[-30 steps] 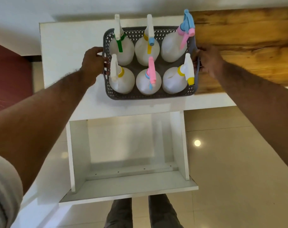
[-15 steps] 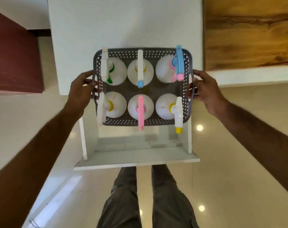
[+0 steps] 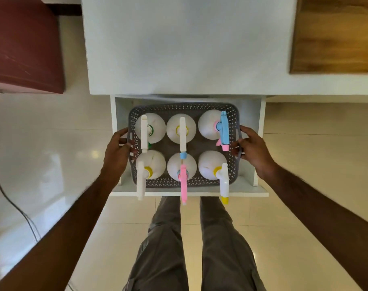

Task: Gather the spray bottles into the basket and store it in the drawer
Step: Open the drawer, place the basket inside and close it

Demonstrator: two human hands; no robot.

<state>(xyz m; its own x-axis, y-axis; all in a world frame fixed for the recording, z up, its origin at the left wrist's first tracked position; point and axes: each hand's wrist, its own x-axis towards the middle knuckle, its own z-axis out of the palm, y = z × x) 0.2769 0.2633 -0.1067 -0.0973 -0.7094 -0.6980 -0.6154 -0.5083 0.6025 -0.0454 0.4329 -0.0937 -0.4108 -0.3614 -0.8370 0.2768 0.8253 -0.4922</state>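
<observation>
Both hands, left [image 3: 115, 152] and right [image 3: 255, 152], grip the basket [image 3: 184, 107] of six bottles [image 3: 180, 128] by its handles over the open drawer [image 3: 257, 141].

Six spray bottles, one basket, one drawer, two hands.

One grey basket [image 3: 184, 107] holds six white spray bottles [image 3: 181, 128] in two rows of three; there is one open white drawer [image 3: 257, 143], one left hand [image 3: 115, 152] and one right hand [image 3: 255, 151].
</observation>
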